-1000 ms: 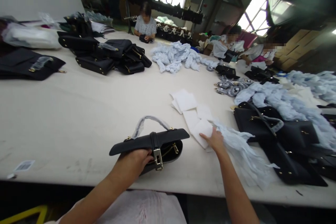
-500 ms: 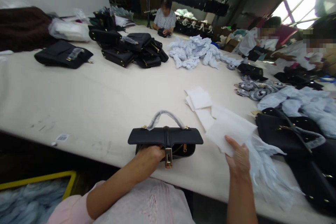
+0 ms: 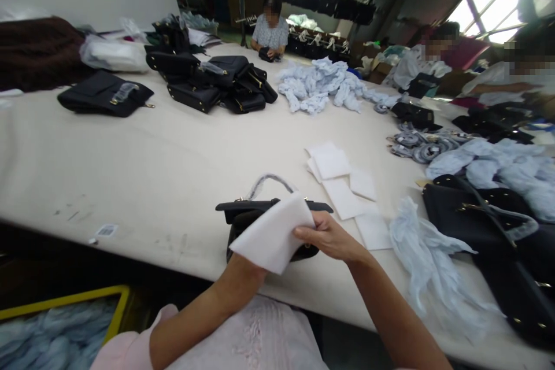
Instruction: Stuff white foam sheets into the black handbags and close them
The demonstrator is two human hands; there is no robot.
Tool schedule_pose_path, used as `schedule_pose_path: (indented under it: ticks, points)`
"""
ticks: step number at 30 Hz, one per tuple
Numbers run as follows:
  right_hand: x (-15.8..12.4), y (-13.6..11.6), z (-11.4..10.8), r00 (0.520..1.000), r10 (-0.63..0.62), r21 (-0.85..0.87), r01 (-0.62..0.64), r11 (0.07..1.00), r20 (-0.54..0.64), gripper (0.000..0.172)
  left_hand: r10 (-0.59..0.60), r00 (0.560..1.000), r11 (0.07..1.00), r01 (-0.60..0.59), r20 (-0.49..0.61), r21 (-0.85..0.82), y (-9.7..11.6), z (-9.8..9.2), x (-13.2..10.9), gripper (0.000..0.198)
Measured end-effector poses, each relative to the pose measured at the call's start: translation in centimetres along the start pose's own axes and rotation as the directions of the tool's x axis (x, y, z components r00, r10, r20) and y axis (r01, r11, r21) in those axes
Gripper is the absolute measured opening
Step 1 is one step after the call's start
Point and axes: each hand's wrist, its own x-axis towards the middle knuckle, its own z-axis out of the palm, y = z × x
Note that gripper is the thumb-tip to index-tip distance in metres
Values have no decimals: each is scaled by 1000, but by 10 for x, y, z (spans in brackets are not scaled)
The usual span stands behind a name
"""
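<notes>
A black handbag (image 3: 255,221) stands at the table's front edge, its carrying handle (image 3: 272,178) wrapped in clear plastic. Between the thumb and fingers of my right hand (image 3: 332,236) is a white sheet, soft and paper-like (image 3: 271,237). The sheet is held slanted in front of the bag and covers much of its opening. My left hand (image 3: 248,273) is at the bag's front, below the sheet; its fingers are hidden. More white sheets (image 3: 342,196) lie overlapping on the table right of the bag.
Crumpled pale blue tissue (image 3: 422,254) and black bags (image 3: 451,214) are on the right. More black bags (image 3: 217,84) are piled farther back, near a heap of tissue (image 3: 321,84). A yellow-rimmed bin (image 3: 124,306) stands below at left. Several people sit around the table.
My right hand has moved left, bringing a white sheet from the stack to the bag's front. The bag's flap has tilted up and back. My left hand stays at the bag.
</notes>
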Motion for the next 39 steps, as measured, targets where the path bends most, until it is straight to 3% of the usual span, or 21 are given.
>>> schedule_pose_path:
  ticks: [3, 5, 12, 18, 22, 25, 27, 28, 30, 33, 35, 36, 39]
  points:
    - [22, 6, -9, 950, -182, -63, 172, 983, -255, 32, 94, 995, 996, -94, -17, 3, 0, -6, -2, 29]
    - [28, 11, -15, 903, -248, -109, 224, 969, -350, 33, 138, 990, 990, -138, -32, 5, -1, -10, 0, 28]
    - [11, 16, -30, 967, -249, -366, 214, 906, -50, 26, 146, 981, 989, -146, -124, 13, -6, -5, -2, 23]
    - [-20, -11, -18, 971, -224, -626, 228, 746, 87, 22, 148, 985, 989, -146, -93, 31, -4, -5, -2, 26]
    - [-29, -27, 1, 975, -184, -837, 200, 509, 122, 46, 109, 994, 994, -109, -28, 27, -2, -10, -1, 28]
    - [-24, -34, 10, 988, -117, -955, 127, 270, 98, 41, 88, 994, 996, -86, -65, 29, -2, -12, -1, 24]
    - [-19, -41, 13, 990, -73, -972, 135, 194, 123, 40, 88, 993, 996, -85, -78, 42, -3, -10, -2, 22]
    - [-16, -45, 13, 986, -57, -964, 167, 205, 159, 41, 85, 994, 995, -81, -74, 57, -4, -7, -3, 22]
    - [-11, -53, 13, 960, -37, -909, 273, 313, 276, 45, 65, 997, 992, -59, -52, 112, -8, -1, -4, 21]
    - [-5, -60, 15, 873, -32, -734, 428, 527, 486, 52, 33, 997, 973, -16, -67, 232, -13, 10, -7, 15]
    - [0, -57, 14, 826, -60, -644, 480, 596, 561, 62, 41, 995, 973, -20, -88, 229, -14, 12, -7, 19]
    - [2, -54, 13, 829, -83, -634, 483, 604, 553, 66, 50, 994, 980, -30, -95, 198, -13, 10, -7, 21]
    - [8, -45, 3, 918, -130, -709, 375, 597, 375, 63, 77, 994, 995, -71, -74, 77, -7, 0, -5, 21]
